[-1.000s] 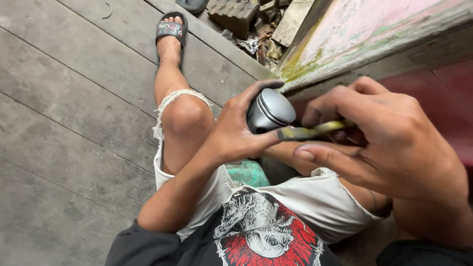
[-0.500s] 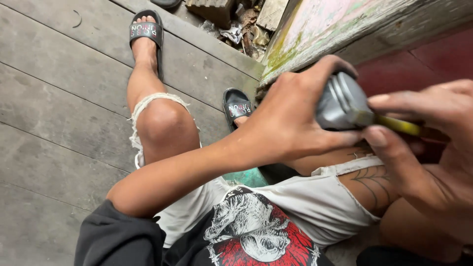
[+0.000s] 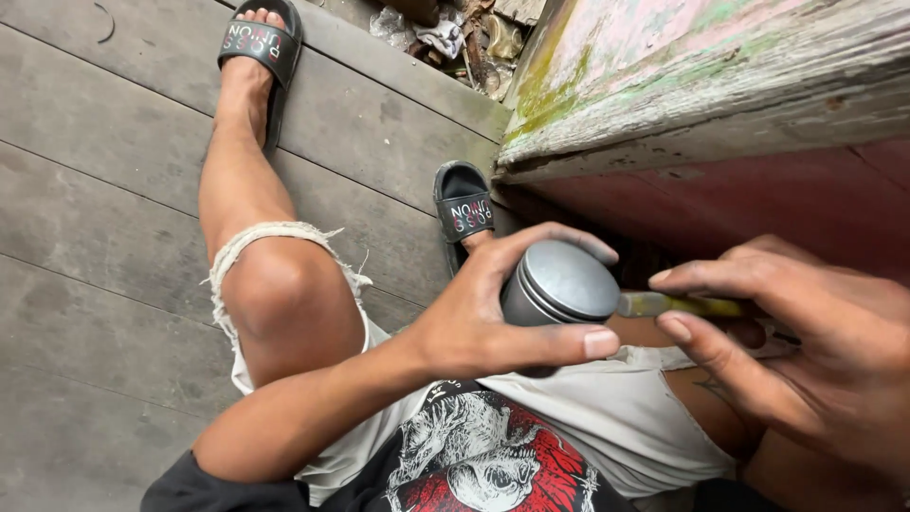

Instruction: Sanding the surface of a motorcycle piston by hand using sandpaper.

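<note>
The left hand (image 3: 474,318) is wrapping around a grey metal cylinder (image 3: 559,289), thumb along its near side and fingers curling over the far rim, so it is clamped on the part and holding it in the air above the lap, with the flat round top facing the camera. The right hand (image 3: 806,346) is pinching a thin yellowish tool (image 3: 678,304) between thumb and fingers, closed on it, and its tip is touching the side of the cylinder just below the top edge.

The likeliest trouble, as I judge it, is the tool slipping. Its tip is pressing on smooth curved metal, and if it is skidding off, it is heading straight for the left thumb lying just beneath it. The cylinder has no support under it either; a hard push from the right could be twisting it out of the left hand's grip, and it would be dropping onto the bare thigh or the grey wooden floor (image 3: 85,313) beside the sandal (image 3: 469,209). Whether the tool's end is sharp or blunt cannot be told from here.
</note>
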